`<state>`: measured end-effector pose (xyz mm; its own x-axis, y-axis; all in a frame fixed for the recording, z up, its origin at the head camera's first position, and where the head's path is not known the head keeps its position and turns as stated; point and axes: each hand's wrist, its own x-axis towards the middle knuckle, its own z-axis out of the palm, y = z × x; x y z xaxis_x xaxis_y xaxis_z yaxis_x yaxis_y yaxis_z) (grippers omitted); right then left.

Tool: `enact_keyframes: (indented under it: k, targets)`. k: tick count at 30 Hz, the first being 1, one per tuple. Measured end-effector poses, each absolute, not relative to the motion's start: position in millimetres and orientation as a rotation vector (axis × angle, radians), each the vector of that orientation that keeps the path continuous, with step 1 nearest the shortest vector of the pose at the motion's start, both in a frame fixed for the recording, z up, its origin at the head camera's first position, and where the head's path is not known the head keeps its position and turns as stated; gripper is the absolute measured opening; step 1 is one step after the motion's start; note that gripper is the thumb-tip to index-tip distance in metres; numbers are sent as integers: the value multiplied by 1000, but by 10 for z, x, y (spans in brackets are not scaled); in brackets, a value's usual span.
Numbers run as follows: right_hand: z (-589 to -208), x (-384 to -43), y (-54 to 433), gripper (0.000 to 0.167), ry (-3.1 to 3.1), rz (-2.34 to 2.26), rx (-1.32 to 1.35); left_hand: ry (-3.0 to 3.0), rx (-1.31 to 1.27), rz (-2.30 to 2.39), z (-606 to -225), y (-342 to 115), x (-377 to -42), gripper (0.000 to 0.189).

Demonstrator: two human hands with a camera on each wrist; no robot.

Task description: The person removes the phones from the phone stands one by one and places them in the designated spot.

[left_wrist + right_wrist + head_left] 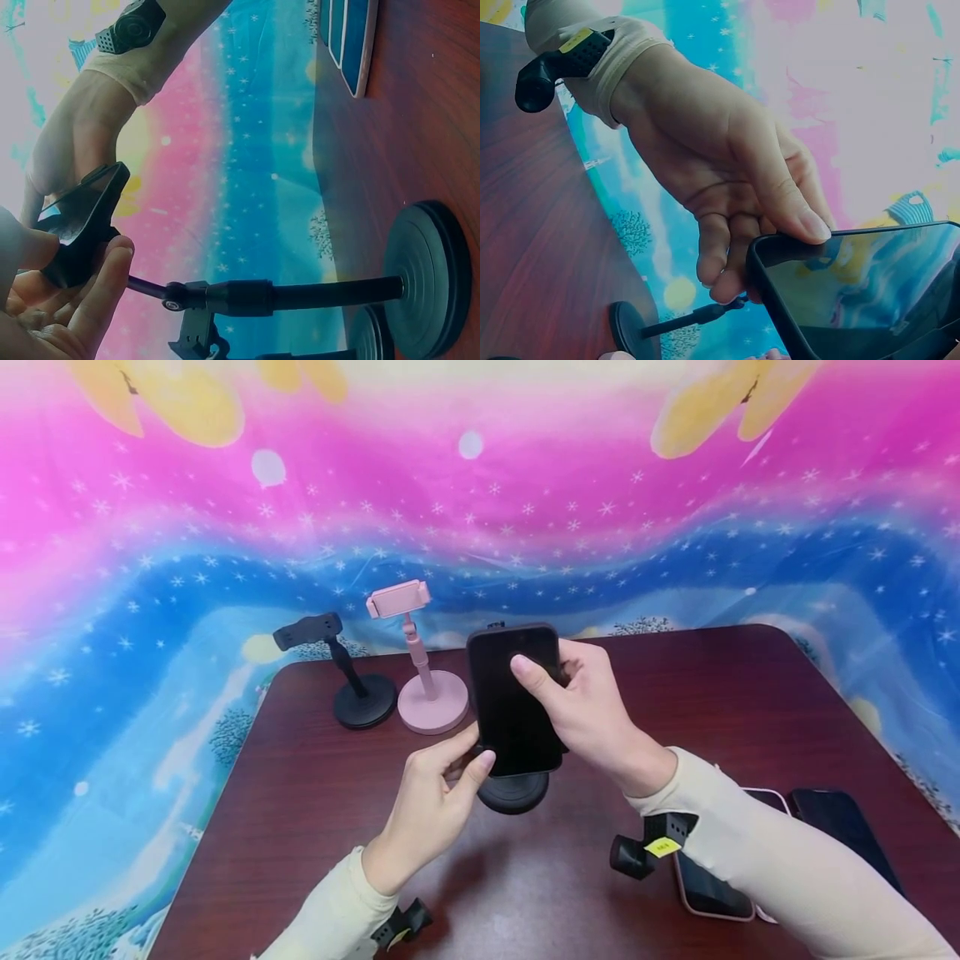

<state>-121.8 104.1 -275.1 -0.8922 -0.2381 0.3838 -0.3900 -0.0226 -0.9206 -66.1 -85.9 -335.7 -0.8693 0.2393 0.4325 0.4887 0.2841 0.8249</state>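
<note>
A black smartphone (516, 718) with a dark screen stands upright between both hands, at the head of a black phone stand (330, 292). My right hand (603, 718) grips the phone's right side, thumb laid over the screen and fingers behind. At the lower left corner my left hand (435, 785) pinches the phone's edge, thumb in front, as the right wrist view also shows. Below the phone the stand's round base (514, 795) shows; its clamp is mostly hidden behind the phone.
Left of the phone stand a pink phone stand (432, 702) and another black phone stand (365, 700). Phones lie by the right forearm, among them a pink-edged phone (712, 885) and a dark phone (847, 827). A patterned cloth (480, 527) hangs behind the brown table (300, 843).
</note>
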Motion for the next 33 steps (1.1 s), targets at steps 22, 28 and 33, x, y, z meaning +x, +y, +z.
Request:
enact_keyframes:
  k: [22, 28, 33]
  targets:
    - [-2719, -1251, 1036, 23, -2070, 2052, 664, -2328, -682, -1593, -3370, -859, -663, 42]
    - [-2704, -1262, 1021, 24, -2037, 2066, 656, -2304, -705, -1628, -3388, -863, -662, 41]
    - [-2673, -1268, 1006, 24, -2012, 2076, 643, -2286, -715, -1617, -3399, -860, -652, 41]
